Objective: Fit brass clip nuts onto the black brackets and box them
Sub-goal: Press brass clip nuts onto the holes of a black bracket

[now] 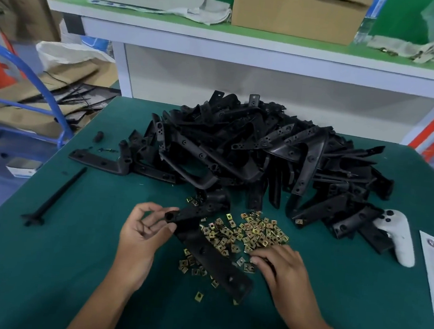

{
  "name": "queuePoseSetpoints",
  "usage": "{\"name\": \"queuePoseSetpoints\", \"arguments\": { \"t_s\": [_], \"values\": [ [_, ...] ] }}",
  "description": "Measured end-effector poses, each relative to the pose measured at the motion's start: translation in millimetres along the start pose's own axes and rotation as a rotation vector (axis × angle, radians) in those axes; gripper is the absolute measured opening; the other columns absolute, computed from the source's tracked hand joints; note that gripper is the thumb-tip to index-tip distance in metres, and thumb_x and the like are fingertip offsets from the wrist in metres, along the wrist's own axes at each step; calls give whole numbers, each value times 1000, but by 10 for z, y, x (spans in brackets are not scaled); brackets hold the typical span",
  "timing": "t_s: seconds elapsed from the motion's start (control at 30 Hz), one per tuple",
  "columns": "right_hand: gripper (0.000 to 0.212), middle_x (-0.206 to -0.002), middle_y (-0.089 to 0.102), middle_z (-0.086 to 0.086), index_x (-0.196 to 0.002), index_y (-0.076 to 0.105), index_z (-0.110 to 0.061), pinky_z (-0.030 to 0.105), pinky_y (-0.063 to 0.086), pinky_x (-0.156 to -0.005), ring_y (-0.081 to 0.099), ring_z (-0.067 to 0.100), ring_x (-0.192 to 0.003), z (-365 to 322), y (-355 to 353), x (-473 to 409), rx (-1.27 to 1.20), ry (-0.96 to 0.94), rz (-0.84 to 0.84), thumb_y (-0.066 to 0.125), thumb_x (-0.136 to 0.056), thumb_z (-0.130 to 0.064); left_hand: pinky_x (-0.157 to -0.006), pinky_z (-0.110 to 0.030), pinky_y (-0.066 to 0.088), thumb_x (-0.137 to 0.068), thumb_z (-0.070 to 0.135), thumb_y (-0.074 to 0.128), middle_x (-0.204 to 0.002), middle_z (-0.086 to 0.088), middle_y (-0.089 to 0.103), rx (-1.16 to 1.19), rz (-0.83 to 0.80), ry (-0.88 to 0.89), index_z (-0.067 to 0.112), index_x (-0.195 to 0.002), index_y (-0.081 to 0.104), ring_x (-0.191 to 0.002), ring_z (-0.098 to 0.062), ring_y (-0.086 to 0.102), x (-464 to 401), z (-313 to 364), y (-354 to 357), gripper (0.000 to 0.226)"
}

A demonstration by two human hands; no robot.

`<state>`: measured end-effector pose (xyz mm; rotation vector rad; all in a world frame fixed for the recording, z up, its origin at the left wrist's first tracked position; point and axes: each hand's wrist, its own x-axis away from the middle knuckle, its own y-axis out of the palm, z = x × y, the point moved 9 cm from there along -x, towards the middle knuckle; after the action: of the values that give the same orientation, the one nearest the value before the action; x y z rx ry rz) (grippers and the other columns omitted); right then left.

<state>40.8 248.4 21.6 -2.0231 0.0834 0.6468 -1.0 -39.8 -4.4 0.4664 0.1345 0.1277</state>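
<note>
L hand [143,233] grips matte black bracket [209,256], R hand [277,265] pinches brass nuts [254,234]

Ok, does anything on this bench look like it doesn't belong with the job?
Yes: a white game-style controller lies at the right edge of the heap of black plastic brackets, partly tucked under them. It is no part of the brackets or the brass clip nuts.

Both forearms bare, no sleeves; left hand [143,233], right hand [278,268] ungloved.
</note>
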Motion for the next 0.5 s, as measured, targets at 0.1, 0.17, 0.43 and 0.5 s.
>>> {"name": "queuePoseSetpoints", "arguments": {
  "t_s": [0.1,0.17,0.43,0.5],
  "values": [
    [15,-93,67,-20,-98,76,-23,14,39,-84,58,-2,-87,31,-99,-15,-76,57,84,66,-91,-32,-87,-30,59,-79,-2,68,-112,-18,72,100,-76,-97,19,-100,63,-100,-22,71,38,-98,107,31],
    [15,-90,68,-20,-98,77,-23,15,46,-79,62,-2,-84,91,-172,-12,-153,134,132,68,-90,-33,-83,-27,59,-78,6,71,-115,-15,71,38,-113,-145,22,-101,66,-98,-19,69,96,-171,208,29],
    [11,-82,71,-17,-90,77,-35,9,47,-68,67,2,-75,459,-363,23,-543,586,316,68,-93,-30,-81,-12,51,-95,7,67,-116,24,68,-559,-280,3,43,-113,66,-103,2,66,310,-212,649,41],
    [12,-81,70,-10,-96,79,-30,15,52,-65,67,4,-72,515,-268,45,-877,745,323,67,-94,-32,-89,-9,47,-93,15,71,-119,25,66,-660,-308,76,46,-115,67,-110,4,63,352,-187,671,38]
  ]
}}
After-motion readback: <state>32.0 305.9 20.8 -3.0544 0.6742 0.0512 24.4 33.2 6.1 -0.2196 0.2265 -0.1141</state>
